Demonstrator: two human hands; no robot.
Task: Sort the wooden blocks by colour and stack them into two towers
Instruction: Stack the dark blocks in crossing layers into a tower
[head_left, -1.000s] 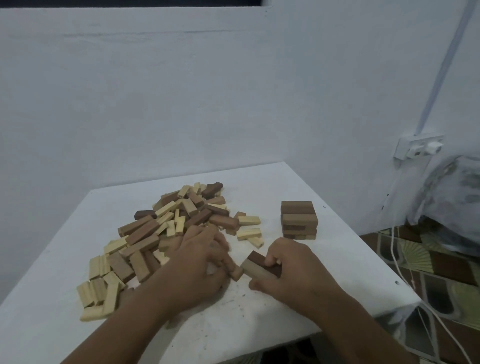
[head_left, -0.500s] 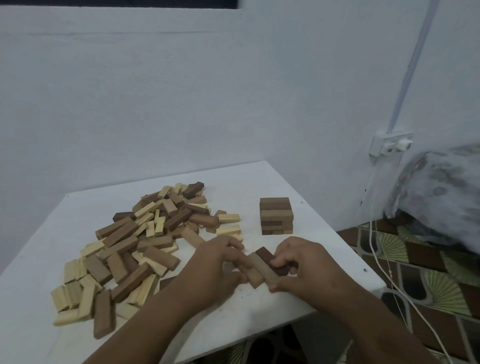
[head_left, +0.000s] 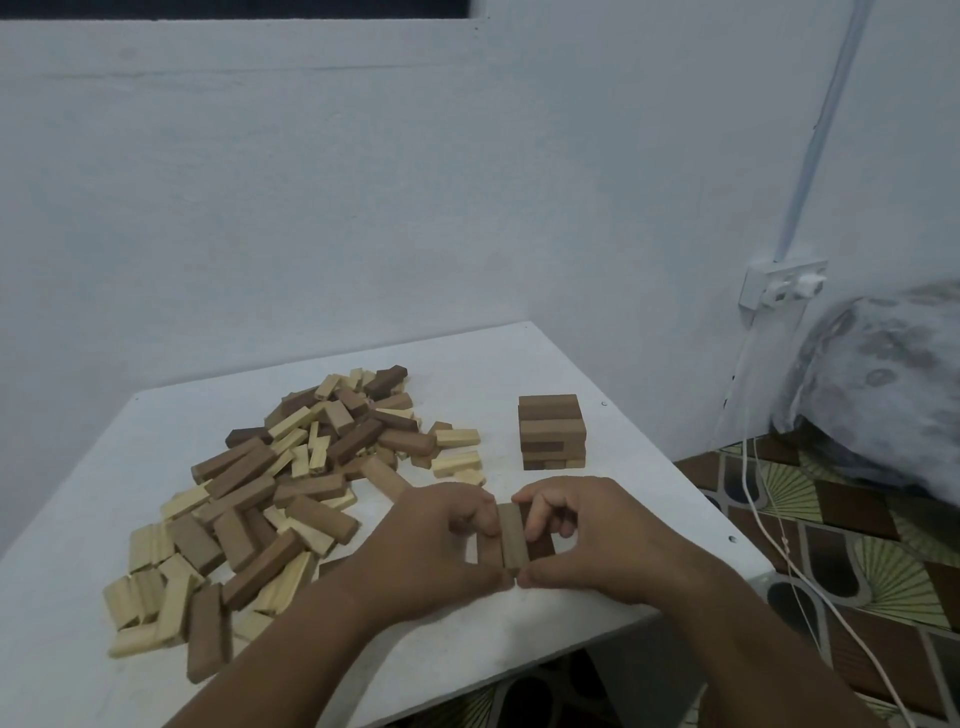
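While both hands (head_left: 511, 540) pinch them, three brown blocks (head_left: 511, 540) lie side by side between.

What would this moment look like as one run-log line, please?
left hand: grips brown blocks | right hand: grips same | brown tower: started | pale tower: none

Two bare forearms, left hand (head_left: 441, 540) and right hand (head_left: 597, 540) ringless, sleeveless.

On the surface (head_left: 597, 364), the loose block pile (head_left: 291, 483) spreads toward nine o'clock. The stacked tower (head_left: 552, 431) stands at one o'clock, apart from it. Both hands meet at six o'clock, before the tower, around a row of blocks (head_left: 511, 540).
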